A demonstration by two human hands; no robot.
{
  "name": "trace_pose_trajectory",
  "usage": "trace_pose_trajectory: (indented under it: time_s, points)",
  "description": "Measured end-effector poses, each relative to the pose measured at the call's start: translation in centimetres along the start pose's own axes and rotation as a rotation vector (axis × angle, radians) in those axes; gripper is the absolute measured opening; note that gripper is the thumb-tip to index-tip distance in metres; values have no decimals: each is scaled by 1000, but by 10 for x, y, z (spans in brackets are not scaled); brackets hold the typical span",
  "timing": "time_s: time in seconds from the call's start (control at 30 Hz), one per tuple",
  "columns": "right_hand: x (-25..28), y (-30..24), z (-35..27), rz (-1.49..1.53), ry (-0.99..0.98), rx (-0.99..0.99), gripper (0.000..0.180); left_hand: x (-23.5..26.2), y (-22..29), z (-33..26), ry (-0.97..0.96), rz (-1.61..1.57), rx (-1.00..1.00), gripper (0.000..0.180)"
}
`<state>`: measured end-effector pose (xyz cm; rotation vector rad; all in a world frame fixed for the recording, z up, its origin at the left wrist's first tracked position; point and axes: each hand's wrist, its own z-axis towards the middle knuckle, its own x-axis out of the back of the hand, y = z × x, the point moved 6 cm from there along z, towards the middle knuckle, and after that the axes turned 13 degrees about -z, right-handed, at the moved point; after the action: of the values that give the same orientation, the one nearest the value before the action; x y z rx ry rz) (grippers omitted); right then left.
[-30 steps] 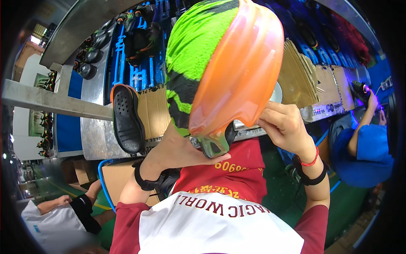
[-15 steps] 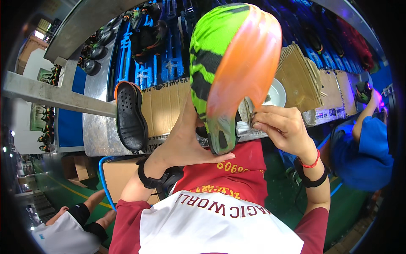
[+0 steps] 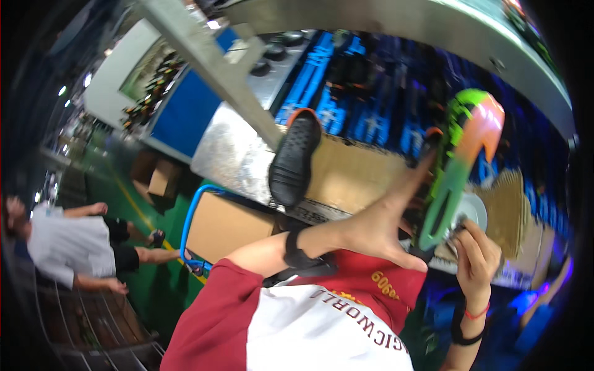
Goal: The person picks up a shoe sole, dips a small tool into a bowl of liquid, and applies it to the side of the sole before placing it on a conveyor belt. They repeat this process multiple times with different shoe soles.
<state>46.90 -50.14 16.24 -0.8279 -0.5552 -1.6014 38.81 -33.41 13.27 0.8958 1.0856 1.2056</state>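
Observation:
A shoe [image 3: 465, 139] with a black-and-green patterned upper and an orange-to-green sole is held up, tilted, right of centre. My left hand [image 3: 380, 226] grips it near the heel, thumb on the near side; some fingers are hidden behind it. Close to the heel's right side, my right hand [image 3: 477, 255] pinches a small grey scrap, blurred and partly covered by the fingers. A black shoe sole [image 3: 296, 162] with an orange edge lies left of my left hand, at the cardboard's edge.
Cardboard [image 3: 349, 178] covers part of the metal table [image 3: 226, 145]. Beyond the shoe's heel sits a white dish [image 3: 477, 209] beside a torn cardboard piece [image 3: 506, 207]. Blue racks [image 3: 371, 117] run behind. A metal post [image 3: 216, 74] slants across the left; a person [image 3: 74, 238] is further left.
The whole view has swung, shifting the table and my hands rightward in the picture. The shoe has turned and looks smaller and narrower. Both hands stay at it.

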Motion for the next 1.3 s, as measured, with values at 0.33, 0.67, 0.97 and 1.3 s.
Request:
trace_pose_trajectory:
  time_s: [0.33, 0.67, 0.97, 1.3]
  points:
    - [-3, 0, 6, 39, -60, -38, 17, 2, 5, -8, 5, -80, 35, 136]
    - [14, 9, -3, 86, 84, -276, 13, 3, -12, -17, 86, -212, 154, 133]
    - [9, 4, 4, 130, 64, -150, 18, 15, -4, -8, 45, -168, 54, 129]
    - [0, -10, 6, 21, 16, -34, 22, 6, -4, -10, 28, -88, 68, 129]
